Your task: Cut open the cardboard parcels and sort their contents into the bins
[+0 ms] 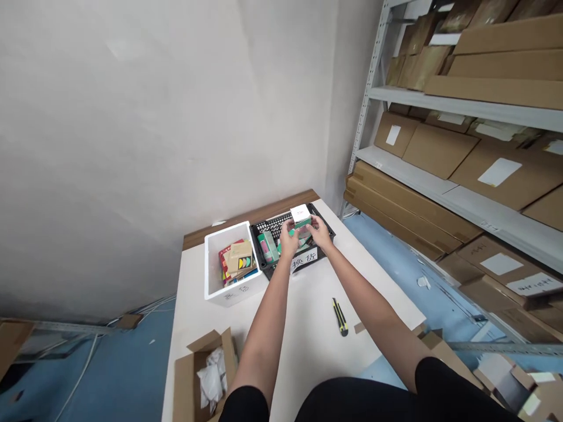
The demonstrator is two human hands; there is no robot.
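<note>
Both my arms reach out over a white table (308, 316) to a black slotted crate (269, 225) at its far edge. My left hand (288, 239) and my right hand (320, 232) are closed on the two sides of a small white and green box (301, 215), held just above the crate. Other green boxes (267, 246) lie inside the crate. A white label with dark characters (304, 258) is on the crate's front.
A white bin (212, 281) of colourful packets stands left of the crate. A yellow and black utility knife (339, 316) lies on the table. An open cardboard box (197, 375) with plastic wrap sits at the near left. Metal shelving (461, 199) with flat cartons fills the right.
</note>
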